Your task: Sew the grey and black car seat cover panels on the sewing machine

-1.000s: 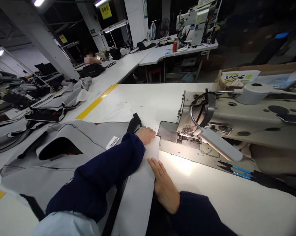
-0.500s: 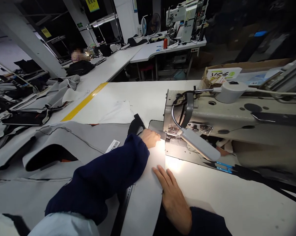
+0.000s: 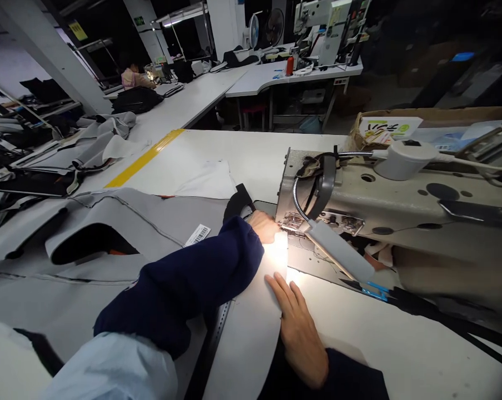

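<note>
A large grey fabric piece point(image 3: 151, 222) with a barcode label point(image 3: 197, 235) and a black strap point(image 3: 236, 201) lies on the white table point(image 3: 242, 150). My left hand point(image 3: 264, 226) rests on the fabric's far edge right at the presser foot of the sewing machine point(image 3: 401, 205), its fingers curled and pressed onto the cloth. Flat on the near edge of the grey fabric lies my right hand point(image 3: 297, 328), fingers stretched out. The machine's lamp point(image 3: 338, 253) lights the cloth between both hands.
A white fabric scrap point(image 3: 209, 182) lies behind the grey piece. More grey and black pieces point(image 3: 96, 139) pile up at the left past a yellow line point(image 3: 145, 158). Blue-handled scissors point(image 3: 374, 290) lie by the machine. Another person point(image 3: 133, 78) sits far back.
The grey fabric's edge and my left hand have moved toward the machine's needle area. My right hand followed along the cloth's near edge.
</note>
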The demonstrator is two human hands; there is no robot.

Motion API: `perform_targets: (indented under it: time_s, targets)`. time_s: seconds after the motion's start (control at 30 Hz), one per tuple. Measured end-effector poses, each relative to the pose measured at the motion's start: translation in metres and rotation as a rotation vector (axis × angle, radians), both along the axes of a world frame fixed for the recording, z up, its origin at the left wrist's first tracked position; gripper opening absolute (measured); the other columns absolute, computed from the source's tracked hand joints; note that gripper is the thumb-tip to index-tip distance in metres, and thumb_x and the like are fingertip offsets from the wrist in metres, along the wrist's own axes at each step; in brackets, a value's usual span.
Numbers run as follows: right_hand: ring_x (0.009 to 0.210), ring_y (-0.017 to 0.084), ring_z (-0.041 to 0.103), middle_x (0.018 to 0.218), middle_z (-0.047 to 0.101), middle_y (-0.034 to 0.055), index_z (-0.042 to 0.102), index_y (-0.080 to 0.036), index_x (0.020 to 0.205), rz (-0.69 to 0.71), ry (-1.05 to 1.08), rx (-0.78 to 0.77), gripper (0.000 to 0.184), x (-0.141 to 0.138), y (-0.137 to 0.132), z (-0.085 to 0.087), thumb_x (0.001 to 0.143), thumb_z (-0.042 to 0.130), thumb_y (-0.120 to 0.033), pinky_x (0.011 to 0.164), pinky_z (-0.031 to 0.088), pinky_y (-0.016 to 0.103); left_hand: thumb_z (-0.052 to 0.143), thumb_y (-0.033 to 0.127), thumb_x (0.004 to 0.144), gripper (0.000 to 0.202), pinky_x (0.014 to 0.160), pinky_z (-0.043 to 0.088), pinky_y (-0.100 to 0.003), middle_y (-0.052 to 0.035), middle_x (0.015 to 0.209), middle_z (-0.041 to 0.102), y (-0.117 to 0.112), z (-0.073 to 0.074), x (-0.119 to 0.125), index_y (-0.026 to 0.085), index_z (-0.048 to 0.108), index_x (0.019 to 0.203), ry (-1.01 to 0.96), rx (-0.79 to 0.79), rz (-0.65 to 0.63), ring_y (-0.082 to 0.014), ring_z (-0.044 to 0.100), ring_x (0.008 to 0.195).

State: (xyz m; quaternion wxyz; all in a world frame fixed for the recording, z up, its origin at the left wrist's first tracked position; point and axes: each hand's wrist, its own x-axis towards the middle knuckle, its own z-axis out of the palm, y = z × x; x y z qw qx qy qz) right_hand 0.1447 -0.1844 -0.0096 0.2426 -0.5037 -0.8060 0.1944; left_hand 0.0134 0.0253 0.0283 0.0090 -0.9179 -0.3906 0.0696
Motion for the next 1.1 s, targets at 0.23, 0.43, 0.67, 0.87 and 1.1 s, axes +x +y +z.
perform_targets:
  time_s: [0.23,0.43,0.67,0.87,1.1]
  targets:
    - [0.119,0.025,0.049,0.129,0.052,0.0092,0.04,-0.02,0.131,-0.107,0.056,-0.014,0.052,0.001,-0.003,-0.001,0.082,0.033,-0.006,0.096,0.048,0.046,0.046,0.017,0.083,0.023,0.068,0.039,-0.035,-0.0097,0.088,0.066,0.002,0.0,-0.005,0.018,0.069,0.088,-0.023,-0.014,-0.026,-0.0244,0.059,0.085]
    - [0.086,0.022,0.052,0.081,0.051,0.0028,0.042,-0.024,0.08,-0.218,0.107,-0.055,0.019,-0.01,-0.014,-0.002,0.087,0.034,-0.008,0.084,0.05,0.044,0.04,0.047,0.094,0.043,0.088,0.038,-0.042,-0.0154,0.114,0.057,-0.056,0.021,-0.007,0.011,0.061,0.105,-0.082,0.114,-0.029,-0.0276,0.048,0.107]
    - [0.087,0.02,0.05,0.09,0.056,0.0026,0.056,-0.021,0.088,-0.05,-0.02,0.138,0.019,-0.011,-0.015,0.002,0.093,0.041,-0.012,0.087,0.045,0.041,0.054,0.054,0.074,0.056,0.08,0.044,-0.042,-0.0161,0.113,0.051,-0.103,0.026,0.014,0.01,0.055,0.11,-0.067,-0.056,0.234,-0.0292,0.045,0.104]
    - [0.105,0.017,0.051,0.104,0.06,0.0027,0.061,-0.023,0.101,0.076,-0.026,0.166,0.029,-0.013,-0.017,0.001,0.095,0.036,-0.009,0.1,0.042,0.039,0.055,0.028,0.062,0.049,0.079,0.044,-0.043,-0.0158,0.117,0.052,-0.107,0.025,0.019,0.01,0.055,0.108,-0.001,-0.055,0.201,-0.0278,0.046,0.103]
    - [0.1,0.02,0.055,0.098,0.062,0.0061,0.064,-0.017,0.097,0.082,-0.082,0.213,0.028,-0.022,-0.019,0.0,0.093,0.038,-0.007,0.103,0.043,0.04,0.049,0.025,0.072,0.043,0.08,0.041,-0.041,-0.0151,0.119,0.054,-0.117,0.03,0.008,0.011,0.055,0.112,0.013,-0.031,0.117,-0.0262,0.049,0.101]
